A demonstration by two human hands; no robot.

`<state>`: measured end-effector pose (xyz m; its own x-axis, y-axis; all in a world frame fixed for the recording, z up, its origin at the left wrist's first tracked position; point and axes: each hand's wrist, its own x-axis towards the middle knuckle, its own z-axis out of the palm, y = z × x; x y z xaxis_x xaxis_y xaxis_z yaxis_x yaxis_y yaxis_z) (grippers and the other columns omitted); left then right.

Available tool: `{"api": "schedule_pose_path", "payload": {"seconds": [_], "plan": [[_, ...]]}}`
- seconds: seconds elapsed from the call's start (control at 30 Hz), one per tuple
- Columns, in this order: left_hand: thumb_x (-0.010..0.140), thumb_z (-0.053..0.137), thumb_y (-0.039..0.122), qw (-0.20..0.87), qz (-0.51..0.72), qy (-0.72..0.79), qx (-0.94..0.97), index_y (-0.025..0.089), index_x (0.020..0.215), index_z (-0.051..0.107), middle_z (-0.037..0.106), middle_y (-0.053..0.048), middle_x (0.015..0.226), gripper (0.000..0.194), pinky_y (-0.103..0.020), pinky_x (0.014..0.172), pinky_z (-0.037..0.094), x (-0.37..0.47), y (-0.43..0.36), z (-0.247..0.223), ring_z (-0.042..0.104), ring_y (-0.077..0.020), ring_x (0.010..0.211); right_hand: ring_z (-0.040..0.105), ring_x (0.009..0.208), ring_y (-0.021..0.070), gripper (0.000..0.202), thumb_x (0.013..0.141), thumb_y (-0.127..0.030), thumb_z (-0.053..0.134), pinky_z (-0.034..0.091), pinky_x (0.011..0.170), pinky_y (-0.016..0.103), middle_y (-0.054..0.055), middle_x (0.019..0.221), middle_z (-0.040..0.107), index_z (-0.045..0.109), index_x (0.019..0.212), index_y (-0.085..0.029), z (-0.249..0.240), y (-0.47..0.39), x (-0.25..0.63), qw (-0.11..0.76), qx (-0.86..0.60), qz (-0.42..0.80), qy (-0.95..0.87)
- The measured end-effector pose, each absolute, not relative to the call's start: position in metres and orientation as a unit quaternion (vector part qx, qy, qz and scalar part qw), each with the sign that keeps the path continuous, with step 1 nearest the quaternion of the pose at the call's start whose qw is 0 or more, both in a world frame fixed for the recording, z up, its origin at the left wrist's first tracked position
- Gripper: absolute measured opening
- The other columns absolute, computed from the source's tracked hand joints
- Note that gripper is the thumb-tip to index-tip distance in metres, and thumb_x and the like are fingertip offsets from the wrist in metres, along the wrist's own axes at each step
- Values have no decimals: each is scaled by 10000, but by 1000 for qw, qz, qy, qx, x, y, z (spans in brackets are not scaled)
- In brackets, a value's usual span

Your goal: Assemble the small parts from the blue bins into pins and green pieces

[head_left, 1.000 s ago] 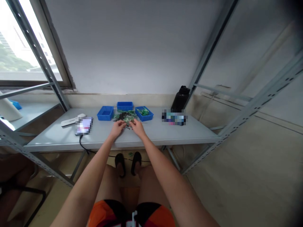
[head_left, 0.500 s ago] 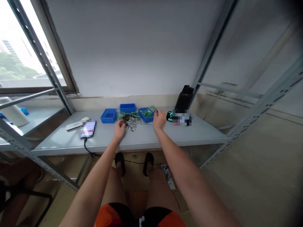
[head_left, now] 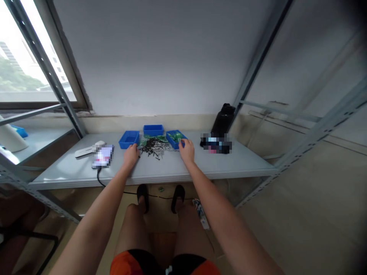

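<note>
Screws (head_left: pixel 155 145) are heaped on the counter (head_left: pixel 160 168), flanked by the left grip (head_left: pixel 132 153) at 9 o'clock and right grip (head_left: pixel 187 149) at 3; whether either is clenched cannot be told. Probably light, stiff and slippery, they are best pinched mid-shank.

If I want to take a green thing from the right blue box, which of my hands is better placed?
Probably the right hand: it is at the near side of the right blue box, close to the green things. The left hand is near the left blue box, across the screws.
</note>
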<state>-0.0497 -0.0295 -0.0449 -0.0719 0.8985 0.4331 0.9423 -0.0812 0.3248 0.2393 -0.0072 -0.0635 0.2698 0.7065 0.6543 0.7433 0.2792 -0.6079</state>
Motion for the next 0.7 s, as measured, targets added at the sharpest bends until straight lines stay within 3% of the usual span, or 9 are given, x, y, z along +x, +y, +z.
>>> {"api": "schedule_pose_path", "payload": {"seconds": [0.23, 0.43, 0.7], "plan": [[791, 469, 37, 50, -147, -676, -720, 130, 919, 675, 685, -207, 853, 260, -406, 773, 511, -34, -7, -22, 681, -328, 867, 608, 730, 201, 203, 878, -311, 480, 443, 727, 301, 50, 773, 671, 646, 946, -216, -65, -18, 238, 510, -573, 75, -637], [773, 488, 12, 72, -61, -678, -729, 90, 767, 683, 689, -246, 837, 210, -466, 781, 521, -12, 7, -6, 687, -376, 899, 576, 660, 183, 189, 883, -325, 497, 413, 673, 282, 27, 697, 637, 658, 867, -226, -61, -15, 236, 486, -589, 92, -640], [837, 418, 26, 90, -17, -684, -724, 48, 1028, 680, 679, -291, 1034, 324, -472, 836, 524, -8, 4, -3, 662, -361, 1028, 549, 630, 150, 198, 885, -326, 507, 376, 632, 245, 10, 675, 630, 665, 854, -210, -59, -18, 235, 486, -594, 103, -633]]}}
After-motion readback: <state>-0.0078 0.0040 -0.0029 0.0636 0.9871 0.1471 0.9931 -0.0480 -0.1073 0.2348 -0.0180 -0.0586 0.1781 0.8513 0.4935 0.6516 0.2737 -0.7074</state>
